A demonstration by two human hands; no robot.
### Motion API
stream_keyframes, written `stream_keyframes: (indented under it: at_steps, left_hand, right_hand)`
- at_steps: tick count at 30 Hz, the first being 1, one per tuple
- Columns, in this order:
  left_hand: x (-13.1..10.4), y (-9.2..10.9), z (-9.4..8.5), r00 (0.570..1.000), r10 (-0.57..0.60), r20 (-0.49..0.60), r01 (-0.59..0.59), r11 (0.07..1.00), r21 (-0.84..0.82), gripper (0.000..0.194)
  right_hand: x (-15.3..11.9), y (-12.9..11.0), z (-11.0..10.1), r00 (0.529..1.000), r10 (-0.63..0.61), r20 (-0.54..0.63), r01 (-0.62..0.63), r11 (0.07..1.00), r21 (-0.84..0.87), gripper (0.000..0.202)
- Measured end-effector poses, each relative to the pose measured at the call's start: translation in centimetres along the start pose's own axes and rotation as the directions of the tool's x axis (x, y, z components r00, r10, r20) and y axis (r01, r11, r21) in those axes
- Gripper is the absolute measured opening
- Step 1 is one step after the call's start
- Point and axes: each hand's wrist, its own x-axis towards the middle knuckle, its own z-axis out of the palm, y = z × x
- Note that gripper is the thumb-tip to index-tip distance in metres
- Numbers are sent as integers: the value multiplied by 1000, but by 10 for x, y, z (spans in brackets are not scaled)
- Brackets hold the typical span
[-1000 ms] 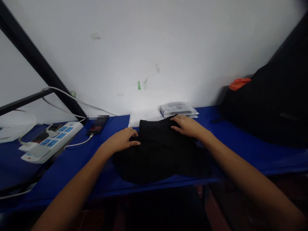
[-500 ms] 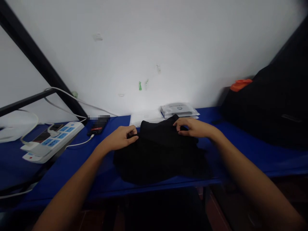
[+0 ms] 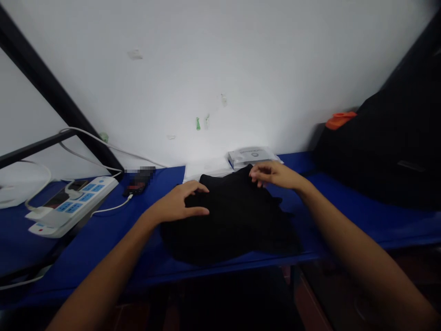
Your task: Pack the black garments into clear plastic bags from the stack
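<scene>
A black cloth [image 3: 227, 220] lies spread and slightly rumpled on the blue table surface [image 3: 358, 216] in front of me. Over its upper left part is my left hand [image 3: 181, 202], thumb and fingers apart, with nothing between them. My right hand [image 3: 272, 174] is at the cloth's upper right corner, its fingers curled and thumb close to the fingertips. Whether any fabric is pinched there is too dark to tell.
White plastic packages [image 3: 253, 156] lie behind the cloth against the wall. To the left are a phone [image 3: 139, 180] on a cable and a white power strip [image 3: 74, 207]. A large black bag [image 3: 375, 156] with an orange item [image 3: 340, 120] stands at right.
My left hand has let go of the cloth's left edge, opened and moved slightly right over it. The fingers of my right hand have shifted slightly at the corner.
</scene>
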Motion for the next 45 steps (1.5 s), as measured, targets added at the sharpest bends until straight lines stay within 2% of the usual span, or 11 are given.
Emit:
stream_keyframes:
  at_steps: [3, 6, 11, 19, 22, 25, 29, 31, 35, 41, 45]
  left_hand:
    - [2, -4, 15, 995, 11, 101, -38, 962, 269, 98]
    - [1, -8, 23, 962, -80, 261, -21, 932, 363, 115]
    - [2, -8, 26, 948, -112, 299, -16, 918, 396, 118]
    - [4, -4, 25, 945, -134, 297, 11, 925, 380, 116]
    - [6, -4, 29, 973, -136, 188, 58, 927, 369, 113]
    - [9, -5, 32, 990, -51, -134, 92, 941, 326, 99]
    - [10, -4, 31, 823, 230, -519, -54, 942, 331, 78]
    - [8, -1, 30, 787, 363, -499, -164, 903, 398, 58]
    - [7, 2, 32, 804, 496, -329, -311, 821, 479, 14]
    - [8, -2, 25, 775, 433, -460, -143, 830, 539, 8]
    - [7, -2, 18, 743, 428, -515, -76, 818, 570, 9]
  right_hand:
    - [9, 28, -7, 913, -212, -349, 32, 889, -456, 26]
    - [19, 55, -12, 897, -308, -318, 8, 730, -683, 47]
    - [37, 80, -9, 938, -244, -246, -66, 572, -818, 54]
    - [39, 66, -11, 873, -301, -384, -223, 455, -862, 33]
    - [34, 40, -12, 780, -443, -442, -235, 447, -863, 34]
    - [23, 5, -2, 722, -586, -368, -112, 426, -898, 35]
    - [5, -37, 34, 774, -628, -76, 207, 364, -908, 33]
    - [0, -49, 56, 777, -629, 37, 335, 363, -870, 31]
    - [-1, -56, 76, 764, -626, 154, 473, 382, -794, 31]
    - [-6, -42, 35, 856, -516, 37, 357, 536, -765, 30]
    - [-11, -38, 22, 852, -524, 8, 385, 615, -688, 24]
